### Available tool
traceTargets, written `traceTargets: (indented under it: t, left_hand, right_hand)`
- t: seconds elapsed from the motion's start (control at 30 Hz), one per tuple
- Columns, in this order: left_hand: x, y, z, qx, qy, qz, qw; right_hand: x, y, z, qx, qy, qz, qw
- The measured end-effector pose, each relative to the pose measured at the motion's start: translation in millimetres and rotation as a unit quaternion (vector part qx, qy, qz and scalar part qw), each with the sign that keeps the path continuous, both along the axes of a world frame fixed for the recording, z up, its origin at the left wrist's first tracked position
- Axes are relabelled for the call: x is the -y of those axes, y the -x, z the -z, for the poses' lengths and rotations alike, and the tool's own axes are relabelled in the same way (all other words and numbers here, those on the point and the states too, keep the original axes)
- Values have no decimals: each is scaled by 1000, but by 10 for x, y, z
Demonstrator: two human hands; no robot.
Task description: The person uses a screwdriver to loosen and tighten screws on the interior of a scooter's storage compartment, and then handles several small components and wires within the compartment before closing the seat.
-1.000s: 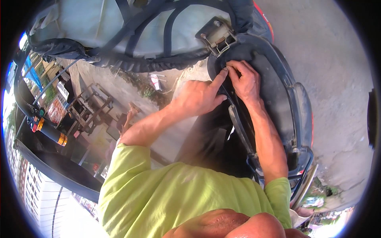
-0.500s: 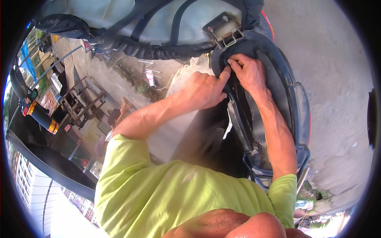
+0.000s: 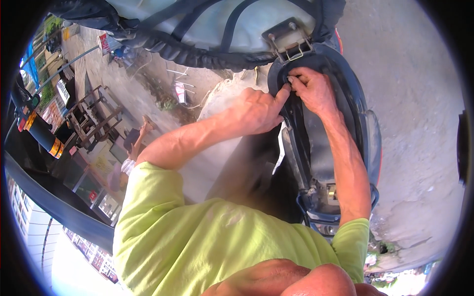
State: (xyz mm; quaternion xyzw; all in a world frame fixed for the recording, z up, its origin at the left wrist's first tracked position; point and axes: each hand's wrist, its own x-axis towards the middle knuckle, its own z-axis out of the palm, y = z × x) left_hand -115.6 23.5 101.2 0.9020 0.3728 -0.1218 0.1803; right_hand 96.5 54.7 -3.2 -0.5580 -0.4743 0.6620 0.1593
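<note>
The black rim (image 3: 279, 79) of the scooter's open under-seat tub, just below the seat hinge (image 3: 289, 42), is where both hands meet. The view has shifted a bit since a second ago, but the hands haven't budged. Left hand (image 3: 256, 111) is curled, index finger pressing the rim; right hand (image 3: 312, 89) has its fingers pinched closed on that edge. The lifted seat (image 3: 197, 29) hangs overhead, with bare pavement (image 3: 414, 123) to the right.

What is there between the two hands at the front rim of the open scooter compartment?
Head view: almost nothing. The left hand and right hand nearly meet fingertip to fingertip on the black compartment rim, below the metal hinge.
</note>
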Motion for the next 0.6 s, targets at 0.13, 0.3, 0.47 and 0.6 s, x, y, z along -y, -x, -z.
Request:
traceTargets:
  t: [0.13, 0.3, 0.47, 0.6]
  left_hand:
    - [31, 37, 47, 20, 0, -16, 1000]
    - [-13, 46, -8, 63, -5, -25, 998]
    - [51, 32, 95, 45, 45, -60, 996]
    - [69, -16, 103, 4, 78, -85, 993]
  right_hand:
    - [23, 32, 31, -11, 30, 13, 999]
    - [14, 36, 38, 19, 17, -15, 1000]
    - [18, 22, 41, 35, -2, -24, 999]
    - [10, 30, 93, 30, -8, -31, 999]
